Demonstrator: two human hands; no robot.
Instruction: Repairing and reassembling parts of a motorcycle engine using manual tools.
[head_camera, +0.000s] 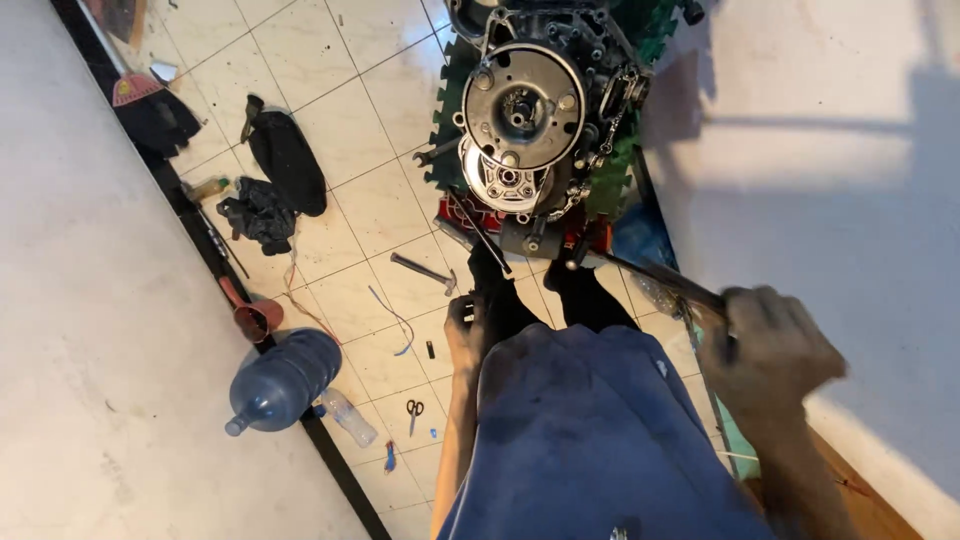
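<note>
Gripping a long metal bar (665, 275) in a closed fist, the right hand (770, 345) holds its upper end while the far end runs down toward the base of the motorcycle engine (530, 120) standing on the tiled floor (330, 110). The engine sits on red blocks (470, 215) with green foam mats (445, 120) behind it, its round flywheel side facing up toward the camera. The left hand (465, 325) is lower, just beside the person's dark trouser leg and near the engine's base; its fingers are curled around something small and dark, though what it pinches is too blurred to tell. A hammer (425, 272) lies on the floor close to the engine's left side, a pair of scissors (414, 410) farther out, and a large blue water bottle (280, 380) well apart to the left. To lever well, I judge the bar's tip should be seated firmly against a solid part of the case, not a fin or cover, and force applied steadily so the engine does not slide off the blocks.
</note>
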